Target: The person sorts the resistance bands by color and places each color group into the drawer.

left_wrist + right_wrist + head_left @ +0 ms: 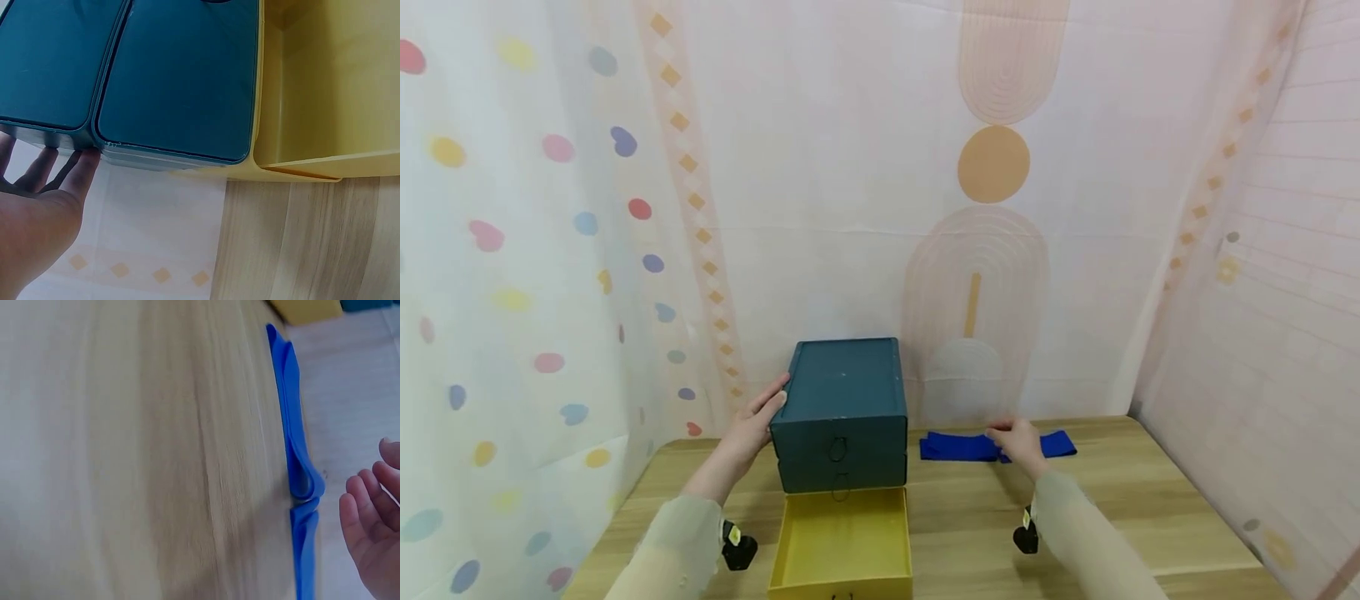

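Note:
A stacked drawer unit with a teal top and two teal drawer fronts point(842, 446) stands left of centre on the table. At its bottom a yellow drawer point(847, 533) is pulled out, its visible inside bare. My left hand point(748, 429) rests its fingertips against the left side of the unit, beside the teal drawers point(175, 81). Two folded blue cloth strips point(958, 447) lie end to end near the table's back edge. Above where they meet hovers my right hand point(1019, 442). The right wrist view shows its fingers point(369, 506) loosely bent and holding nothing, apart from the blue strips point(294, 425).
The wooden table point(1120, 500) extends right of the drawer unit and toward me. A patterned curtain point(820, 208) hangs right behind the table's back edge, with more curtain along both sides. Small black wire loops point(838, 450) are on the drawer fronts.

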Action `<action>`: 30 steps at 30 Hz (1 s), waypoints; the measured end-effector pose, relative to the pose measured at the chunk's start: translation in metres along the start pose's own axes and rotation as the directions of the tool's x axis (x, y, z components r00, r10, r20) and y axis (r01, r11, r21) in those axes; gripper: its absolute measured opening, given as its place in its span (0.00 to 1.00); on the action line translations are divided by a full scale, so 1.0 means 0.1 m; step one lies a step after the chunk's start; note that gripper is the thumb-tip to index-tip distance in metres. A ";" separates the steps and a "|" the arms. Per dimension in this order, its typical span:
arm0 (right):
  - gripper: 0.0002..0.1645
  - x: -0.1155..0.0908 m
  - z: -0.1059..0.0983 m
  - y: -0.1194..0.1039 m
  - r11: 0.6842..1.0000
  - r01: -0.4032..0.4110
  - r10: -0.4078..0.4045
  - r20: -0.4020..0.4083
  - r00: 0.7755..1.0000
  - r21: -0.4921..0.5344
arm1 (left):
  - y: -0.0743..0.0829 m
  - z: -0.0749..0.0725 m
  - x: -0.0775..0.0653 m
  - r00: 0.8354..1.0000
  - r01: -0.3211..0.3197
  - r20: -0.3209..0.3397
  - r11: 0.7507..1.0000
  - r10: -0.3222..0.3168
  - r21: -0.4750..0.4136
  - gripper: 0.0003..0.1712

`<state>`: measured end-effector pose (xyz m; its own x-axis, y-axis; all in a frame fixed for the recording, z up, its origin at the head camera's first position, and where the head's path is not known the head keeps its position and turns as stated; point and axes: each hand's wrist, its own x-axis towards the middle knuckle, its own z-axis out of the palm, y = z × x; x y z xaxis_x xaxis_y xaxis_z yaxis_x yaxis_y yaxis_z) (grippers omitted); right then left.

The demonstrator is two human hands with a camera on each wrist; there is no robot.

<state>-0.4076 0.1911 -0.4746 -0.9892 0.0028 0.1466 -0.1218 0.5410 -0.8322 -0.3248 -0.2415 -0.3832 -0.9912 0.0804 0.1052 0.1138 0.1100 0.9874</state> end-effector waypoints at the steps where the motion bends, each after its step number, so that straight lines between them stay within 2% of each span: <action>1: 0.16 0.01 0.01 0.02 1.000 -0.009 0.009 -0.005 1.000 0.000 | 0.00 0.01 -0.01 1.000 0.001 0.002 1.000 -0.001 -0.003 0.35; 9: 0.16 0.04 0.02 0.17 0.998 -0.048 0.048 -0.017 0.999 0.029 | -0.02 0.03 -0.02 1.000 0.001 -0.017 1.000 -0.001 -0.010 0.35; 19: 0.17 0.02 0.05 0.29 0.994 -0.111 0.110 -0.013 0.994 -0.016 | -0.01 0.03 -0.04 1.000 -0.030 0.003 1.000 0.030 0.003 0.34; 26: 0.18 -0.02 0.08 0.27 0.991 -0.088 0.085 -0.037 0.996 -0.102 | 0.00 0.03 -0.05 0.999 -0.037 0.011 0.999 0.037 0.004 0.34; 30: 0.19 -0.01 0.12 0.26 0.990 -0.094 0.091 -0.033 0.995 -0.110 | 0.00 0.04 -0.04 1.000 -0.031 0.003 0.999 0.031 0.007 0.34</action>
<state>-0.4110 0.1956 -0.5027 -0.9930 0.0792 0.0879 -0.0189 0.6272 -0.7786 -0.3204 -0.2384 -0.3844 -0.9870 0.0864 0.1358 0.1452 0.1146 0.9827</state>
